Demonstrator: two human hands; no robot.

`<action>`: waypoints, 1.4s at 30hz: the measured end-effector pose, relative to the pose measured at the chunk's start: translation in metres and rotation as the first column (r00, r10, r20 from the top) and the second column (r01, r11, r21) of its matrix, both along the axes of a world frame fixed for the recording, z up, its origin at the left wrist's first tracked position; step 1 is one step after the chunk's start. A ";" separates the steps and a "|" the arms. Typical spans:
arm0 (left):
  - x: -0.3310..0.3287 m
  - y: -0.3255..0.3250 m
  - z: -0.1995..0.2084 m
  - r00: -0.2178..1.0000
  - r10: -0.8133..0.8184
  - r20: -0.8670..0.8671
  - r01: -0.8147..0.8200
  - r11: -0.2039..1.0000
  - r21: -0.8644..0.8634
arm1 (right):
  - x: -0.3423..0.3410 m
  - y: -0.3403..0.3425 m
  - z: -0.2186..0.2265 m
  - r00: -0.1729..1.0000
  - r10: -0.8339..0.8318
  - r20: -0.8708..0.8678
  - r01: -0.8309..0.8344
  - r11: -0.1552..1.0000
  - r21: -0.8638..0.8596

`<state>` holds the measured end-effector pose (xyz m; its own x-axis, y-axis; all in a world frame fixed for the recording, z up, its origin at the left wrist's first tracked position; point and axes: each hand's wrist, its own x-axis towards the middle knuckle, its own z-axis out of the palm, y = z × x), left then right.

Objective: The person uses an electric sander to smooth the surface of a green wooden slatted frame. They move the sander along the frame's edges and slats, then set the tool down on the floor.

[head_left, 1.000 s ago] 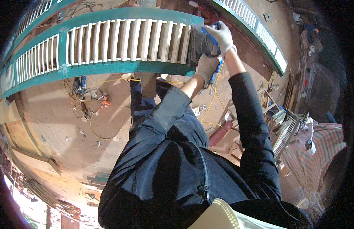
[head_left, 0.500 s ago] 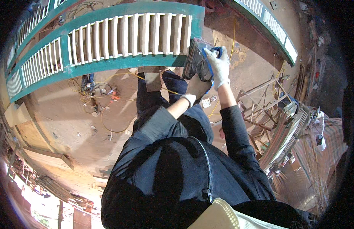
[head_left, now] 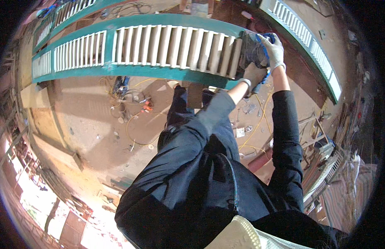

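Both my hands are gloved and hold a dark hand-held power tool with blue trim, which looks like a sander (head_left: 254, 52). My right hand (head_left: 275, 50) wraps around its blue far end, fingers closed. My left hand (head_left: 255, 75) grips the near side, in shadow, its fingers partly hidden. The tool lies over the right end of a long green louvred panel (head_left: 167, 74) with pale slats. The tool covers that end, and the surface underneath is hidden.
A second green louvred panel (head_left: 310, 45) slants at the far right, and another (head_left: 61, 18) stands far left. Yellow cords (head_left: 258, 120) trail over the brown floor, beside an orange connector (head_left: 146, 106) and a blue tool (head_left: 121, 86). Plywood boards (head_left: 43, 120) lie at left.
The tool has turned flatter and moved onto the panel's right end, both hands still gripping it. My arms reach farther out, and the view has shifted.
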<state>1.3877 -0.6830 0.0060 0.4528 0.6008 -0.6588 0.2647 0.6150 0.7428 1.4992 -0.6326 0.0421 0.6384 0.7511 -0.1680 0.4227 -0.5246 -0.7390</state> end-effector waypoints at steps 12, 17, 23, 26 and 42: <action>-0.111 -0.065 0.049 0.854 -0.491 -0.175 0.460 0.868 -0.188 | -0.101 -0.132 0.021 0.960 -0.268 -0.079 0.255 0.956 -0.146; -0.168 -0.040 -0.014 0.533 -0.793 -0.295 0.838 0.542 0.060 | -0.141 -0.140 0.031 0.984 -0.141 0.111 0.166 0.949 -0.267; -0.278 0.069 0.030 0.238 -0.903 -0.358 0.958 0.158 0.238 | -0.237 -0.133 0.038 0.933 0.230 0.275 -0.234 0.972 -0.019; -0.333 0.109 0.026 0.196 -0.914 -0.356 0.976 0.148 0.157 | -0.270 -0.106 0.030 0.917 0.340 0.209 -0.379 0.905 0.194; -0.174 0.084 0.028 -0.009 -0.990 -0.143 0.999 -0.014 0.031 | -0.170 -0.163 0.012 0.992 0.045 0.122 -0.080 0.950 0.303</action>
